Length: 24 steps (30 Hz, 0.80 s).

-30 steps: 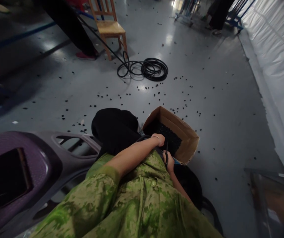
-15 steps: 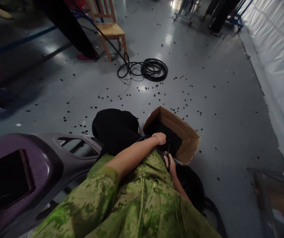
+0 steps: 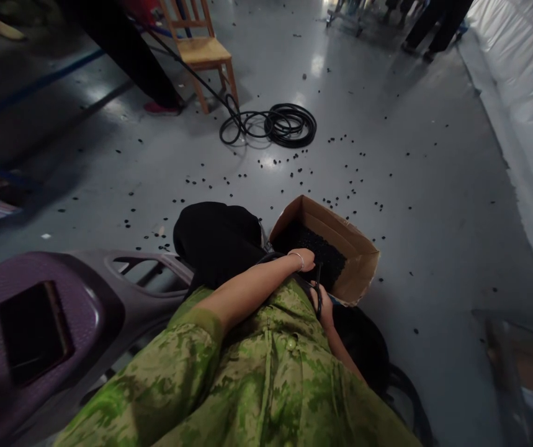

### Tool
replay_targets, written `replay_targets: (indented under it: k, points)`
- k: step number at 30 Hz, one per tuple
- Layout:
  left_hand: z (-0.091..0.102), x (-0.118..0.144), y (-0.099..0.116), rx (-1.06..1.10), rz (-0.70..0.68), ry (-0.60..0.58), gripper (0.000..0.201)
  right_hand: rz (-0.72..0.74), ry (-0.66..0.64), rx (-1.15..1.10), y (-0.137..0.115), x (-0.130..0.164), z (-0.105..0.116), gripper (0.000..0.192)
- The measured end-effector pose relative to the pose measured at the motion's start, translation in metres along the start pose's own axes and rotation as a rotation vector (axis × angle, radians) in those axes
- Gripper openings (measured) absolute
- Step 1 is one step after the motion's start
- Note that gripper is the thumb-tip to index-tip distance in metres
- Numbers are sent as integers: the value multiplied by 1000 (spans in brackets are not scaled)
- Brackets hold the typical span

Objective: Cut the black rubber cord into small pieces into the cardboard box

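Note:
My left hand, with a bracelet at the wrist, reaches across my lap to the near side of an open cardboard box. Its fingers are closed, and whatever they pinch is too dark and small to make out. Just right of it and nearer my body, my right hand is wrapped round what looks like a pair of black scissors, the thin end pointing away from me. Many small black pieces fill the bottom of the box. The box stands tilted between my knees.
Small black bits lie scattered over the grey floor. A coiled black hose lies ahead, near a wooden chair and a person's leg. On my left, a phone rests on a purple stool. White sheeting runs along the right.
My view has shifted slightly. Both hands stay close together at the box's near edge, with the scissors still in my right hand. A person at the far right has moved rightward.

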State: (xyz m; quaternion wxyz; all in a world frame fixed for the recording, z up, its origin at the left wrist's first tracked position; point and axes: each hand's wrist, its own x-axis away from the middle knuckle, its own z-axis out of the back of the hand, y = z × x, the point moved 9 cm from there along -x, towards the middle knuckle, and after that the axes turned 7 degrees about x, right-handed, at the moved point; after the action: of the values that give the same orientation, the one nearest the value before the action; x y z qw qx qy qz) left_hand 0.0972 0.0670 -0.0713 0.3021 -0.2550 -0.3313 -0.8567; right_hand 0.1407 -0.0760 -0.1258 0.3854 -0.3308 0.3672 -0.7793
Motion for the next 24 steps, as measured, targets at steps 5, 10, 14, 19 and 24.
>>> replay_targets:
  k: [5, 10, 14, 19, 24]
  points:
    - [0, 0, -1, 1, 10, -3, 43, 18, -5, -19, 0, 0, 0, 49]
    - [1, 1, -1, -9, 11, 11, 43, 32, 5, -2, -1, 1, -1, 46]
    - [-1, -2, -2, -12, 10, 19, 45, 27, -16, 2, -2, 1, -2, 47]
    - [-2, -5, -4, -1, 15, 34, 44, 36, -23, 8, -3, 0, -1, 48]
    - [-2, -3, -3, 6, 17, 25, 44, 29, -25, 11, -2, 0, -1, 48]
